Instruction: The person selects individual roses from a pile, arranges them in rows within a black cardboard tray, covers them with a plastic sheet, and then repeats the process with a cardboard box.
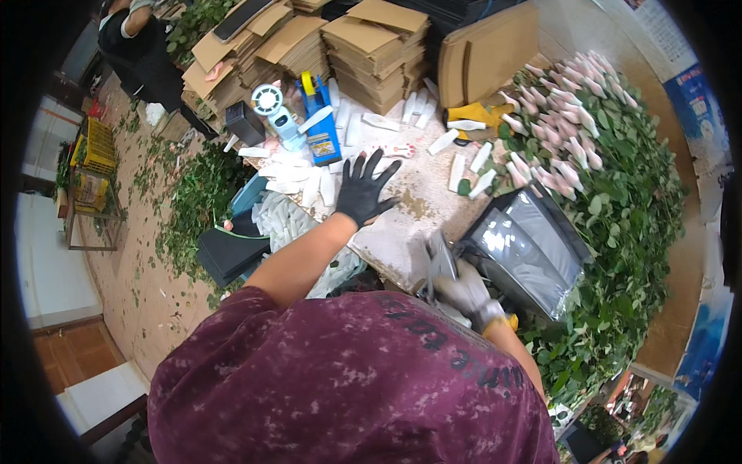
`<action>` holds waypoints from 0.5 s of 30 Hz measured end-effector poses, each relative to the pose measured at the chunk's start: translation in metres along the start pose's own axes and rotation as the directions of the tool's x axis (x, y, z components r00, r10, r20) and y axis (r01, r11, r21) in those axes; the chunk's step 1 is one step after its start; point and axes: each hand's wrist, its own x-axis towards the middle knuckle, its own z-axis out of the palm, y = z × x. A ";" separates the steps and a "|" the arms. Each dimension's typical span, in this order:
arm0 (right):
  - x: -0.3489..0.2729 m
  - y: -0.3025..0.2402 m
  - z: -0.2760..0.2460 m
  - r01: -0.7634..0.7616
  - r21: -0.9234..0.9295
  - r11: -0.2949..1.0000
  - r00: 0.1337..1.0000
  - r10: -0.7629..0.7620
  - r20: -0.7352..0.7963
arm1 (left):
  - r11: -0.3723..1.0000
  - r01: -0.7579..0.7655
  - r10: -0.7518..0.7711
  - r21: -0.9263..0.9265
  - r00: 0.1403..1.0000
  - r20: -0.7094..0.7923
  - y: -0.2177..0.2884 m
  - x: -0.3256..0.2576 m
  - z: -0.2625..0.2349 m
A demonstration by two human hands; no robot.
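Observation:
My left hand (366, 190), in a black glove, lies on the worn white tabletop (413, 185) with its fingers spread and nothing in it. White sleeves (311, 185) lie beside it. My right hand (468, 292), in a pale glove, is at the table's near edge, closed around a flat grey object (441, 255) whose kind I cannot make out; motion smears it. Just right of this hand is a clear plastic pack of dark sheets (533, 240). Beyond it lie many pink roses (568, 127), their heads in pale sleeves, with long leafy stems.
A blue tape dispenser (318, 127), a small light-blue fan (280, 120) and a black box (245, 122) stand at the back left. Behind are cardboard stacks (375, 58). A bag of white sleeves (297, 232) hangs by my left arm. A person (147, 66) stands far left.

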 end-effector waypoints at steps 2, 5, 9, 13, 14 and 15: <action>0.045 -0.003 0.028 -0.032 0.525 0.851 0.991 0.094 -0.091 | 0.983 0.138 -0.142 0.120 0.990 0.026 -0.011 0.008 0.002; 0.056 -0.012 0.024 0.063 -0.057 0.996 0.997 -0.061 0.045 | 0.986 0.096 -0.088 0.136 0.994 -0.064 -0.066 -0.051 0.030; 0.030 -0.049 0.015 0.238 -0.305 0.922 0.958 -0.172 0.229 | 0.963 0.267 -0.265 0.043 0.963 -0.044 -0.127 -0.152 -0.008; 0.067 -0.157 0.028 0.493 -0.265 0.829 0.854 -0.519 -0.035 | 0.939 0.334 -0.343 -0.082 0.924 -0.168 -0.135 -0.151 -0.045; 0.090 -0.188 0.036 0.547 -0.256 0.797 0.805 -0.585 -0.101 | 0.947 0.261 -0.303 -0.186 0.919 -0.252 -0.146 -0.137 -0.033; 0.112 -0.211 0.045 0.654 -0.321 0.685 0.641 -0.727 -0.246 | 0.959 0.202 -0.251 -0.201 0.931 -0.264 -0.147 -0.107 -0.039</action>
